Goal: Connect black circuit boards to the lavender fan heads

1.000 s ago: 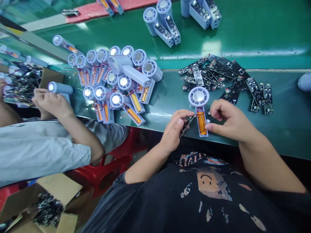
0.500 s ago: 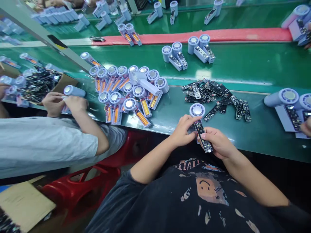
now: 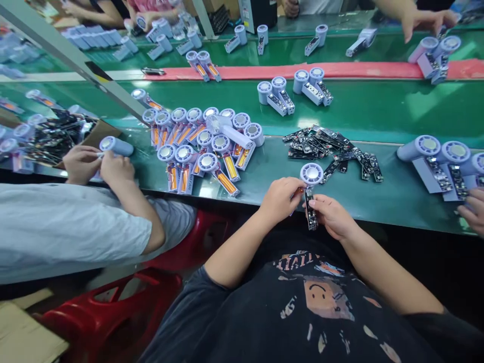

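At the bench's front edge, a lavender fan (image 3: 311,174) has its round head up, its handle mostly hidden by my hands. My left hand (image 3: 280,197) is closed at the fan's neck, beside something orange, pinching the fan there. A narrow black circuit board (image 3: 310,212) is upright over the handle, between the thumb and fingers of my right hand (image 3: 333,214). Just behind the fan lies a pile of loose black circuit boards (image 3: 327,143). Many lavender fans (image 3: 221,143) with orange parts in their open handles stand to the left.
On the left a co-worker's hands (image 3: 100,164) work by a box of boards (image 3: 62,136). More fans (image 3: 429,146) and another person's hand (image 3: 474,212) are at the right. Fans also sit on the green belt (image 3: 363,101); a red stool (image 3: 113,307) is at lower left.
The board in my right hand has turned more upright against the handle. My left fingers have drawn back from across the board to the fan's neck. Across the belt, a hand reaches to fans.
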`<state>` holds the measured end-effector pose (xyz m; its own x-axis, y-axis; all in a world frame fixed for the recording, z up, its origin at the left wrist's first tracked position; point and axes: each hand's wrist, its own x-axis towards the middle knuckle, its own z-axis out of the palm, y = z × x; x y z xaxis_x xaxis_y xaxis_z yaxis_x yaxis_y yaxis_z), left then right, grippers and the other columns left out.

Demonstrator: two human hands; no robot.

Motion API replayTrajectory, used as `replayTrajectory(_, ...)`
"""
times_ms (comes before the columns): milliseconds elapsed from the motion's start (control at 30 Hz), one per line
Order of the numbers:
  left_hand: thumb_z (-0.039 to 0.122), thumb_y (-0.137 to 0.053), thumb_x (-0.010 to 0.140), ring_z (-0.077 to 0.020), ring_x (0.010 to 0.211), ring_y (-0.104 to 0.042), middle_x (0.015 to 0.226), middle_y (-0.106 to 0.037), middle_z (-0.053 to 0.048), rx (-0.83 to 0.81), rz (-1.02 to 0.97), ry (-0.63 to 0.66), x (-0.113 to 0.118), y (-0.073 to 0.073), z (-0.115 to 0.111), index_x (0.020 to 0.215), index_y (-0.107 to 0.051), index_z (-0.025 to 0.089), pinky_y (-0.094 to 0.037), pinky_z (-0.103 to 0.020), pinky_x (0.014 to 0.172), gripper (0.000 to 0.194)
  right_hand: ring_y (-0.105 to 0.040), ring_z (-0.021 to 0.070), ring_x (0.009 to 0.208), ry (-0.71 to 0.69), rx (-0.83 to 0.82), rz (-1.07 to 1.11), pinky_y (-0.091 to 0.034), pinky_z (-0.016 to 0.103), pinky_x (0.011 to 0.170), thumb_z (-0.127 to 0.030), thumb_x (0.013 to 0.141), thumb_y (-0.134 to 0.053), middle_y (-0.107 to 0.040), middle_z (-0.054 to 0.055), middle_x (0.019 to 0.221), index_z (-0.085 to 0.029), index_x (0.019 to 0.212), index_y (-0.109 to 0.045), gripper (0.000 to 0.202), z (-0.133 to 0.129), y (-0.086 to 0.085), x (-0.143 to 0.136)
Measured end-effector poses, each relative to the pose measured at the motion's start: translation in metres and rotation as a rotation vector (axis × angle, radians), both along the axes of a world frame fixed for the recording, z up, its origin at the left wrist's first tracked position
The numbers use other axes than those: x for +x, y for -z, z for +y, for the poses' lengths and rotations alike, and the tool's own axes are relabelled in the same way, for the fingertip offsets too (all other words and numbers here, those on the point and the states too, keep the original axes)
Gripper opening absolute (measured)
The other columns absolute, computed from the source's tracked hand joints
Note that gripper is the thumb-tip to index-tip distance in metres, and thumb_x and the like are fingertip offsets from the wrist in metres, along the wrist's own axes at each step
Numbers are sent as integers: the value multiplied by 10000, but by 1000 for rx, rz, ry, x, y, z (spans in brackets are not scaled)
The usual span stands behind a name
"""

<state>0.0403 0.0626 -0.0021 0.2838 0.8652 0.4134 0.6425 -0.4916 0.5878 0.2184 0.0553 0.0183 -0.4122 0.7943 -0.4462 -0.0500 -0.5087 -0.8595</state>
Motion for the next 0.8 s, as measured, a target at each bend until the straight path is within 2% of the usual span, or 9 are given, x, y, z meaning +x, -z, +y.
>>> replayTrajectory(67, 139, -588, 904, -220, 962, -680, 1033, -735, -84, 46, 2, -28, -1, 1, -3, 1067, -657, 182, -520, -367, 873, 182, -420, 88, 479, 53, 30, 10, -339, 244, 481, -510, 597, -808, -537, -57, 534, -190, 678, -623, 378, 0, 0, -4)
replayTrajectory(167, 227, -681, 880, -252, 1028, -655, 1135, -702, -120, 172, 14, -115, -6, 1, -9, 1125, -653, 173, -513, -391, 900, 252, -484, 105, 570, 136, 72, 40, -389, 264, 577, -485, 565, -817, -610, -29, 614, -180, 676, -653, 364, -1, 1, -7)
replayTrajectory(267, 304, -717, 877, -241, 887, -650, 962, -709, -87, 211, 96, -133, -10, 1, -15, 1083, -669, 175, -512, -376, 821, 247, -511, 119, 620, 190, 91, 66, -406, 274, 629, -447, 542, -817, -641, -17, 640, -175, 656, -666, 331, -4, 4, -10)
replayTrajectory(333, 303, -696, 898, -232, 814, -649, 888, -719, -71, 197, 173, -91, -10, 1, -15, 1056, -677, 175, -505, -364, 770, 205, -518, 125, 636, 211, 94, 83, -409, 274, 634, -429, 538, -811, -655, -14, 652, -177, 654, -671, 311, -6, 5, -11)
replayTrajectory(400, 284, -680, 908, -239, 832, -665, 945, -745, -90, 180, 226, -72, -8, 0, -12, 1065, -684, 170, -506, -367, 765, 194, -507, 122, 629, 229, 91, 100, -400, 265, 617, -419, 537, -802, -646, -19, 641, -182, 644, -662, 296, -7, 7, -13)
replayTrajectory(467, 252, -667, 911, -239, 861, -682, 984, -760, -102, 154, 251, -69, -4, -2, -7, 1052, -698, 168, -513, -368, 782, 167, -472, 108, 587, 241, 76, 116, -375, 254, 575, -418, 541, -789, -601, -33, 592, -186, 623, -638, 288, -7, 8, -14)
replayTrajectory(600, 212, -668, 901, -228, 865, -701, 915, -775, -84, 98, 276, -37, 2, -8, 5, 962, -740, 175, -527, -357, 805, 102, -399, 92, 488, 223, 13, 149, -322, 248, 474, -447, 569, -755, -496, -51, 515, -197, 631, -604, 299, -5, 8, -10)
replayTrajectory(800, 188, -642, 920, -196, 856, -720, 932, -795, -48, -44, 308, 15, -2, -21, 16, 975, -778, 214, -540, -303, 785, 149, -392, 95, 459, 171, -31, 148, -302, 247, 420, -418, 610, -759, -490, -43, 512, -198, 681, -612, 273, 2, 7, -1)
